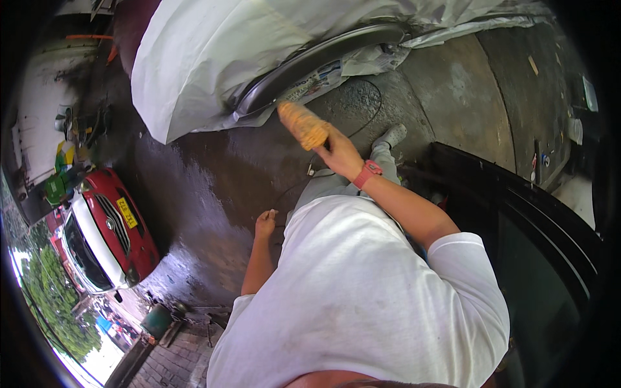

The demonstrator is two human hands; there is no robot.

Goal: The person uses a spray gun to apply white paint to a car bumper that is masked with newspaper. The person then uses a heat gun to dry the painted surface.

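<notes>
My right hand (341,154) is closed around one end of an orange-yellow, rough-textured bundle (301,124), which looks like a wadded cloth or pad; its exact kind is blurred. The bundle's far end points up and left, just below a dark grey curved body panel (291,61), and I cannot tell whether they touch. White plastic sheeting (194,64) covers the area around that panel, with printed paper (321,77) tucked along its lower edge. My left hand (265,224) hangs low beside my body, fingers curled; whatever is in them, if anything, is hidden.
A thin dark cable (378,107) loops across the wet-looking floor (200,174) near my shoe (392,135). Close on my right stands a dark vehicle door (517,194). A red and white car (110,226) is parked at the left, with a green drum (156,319) below it.
</notes>
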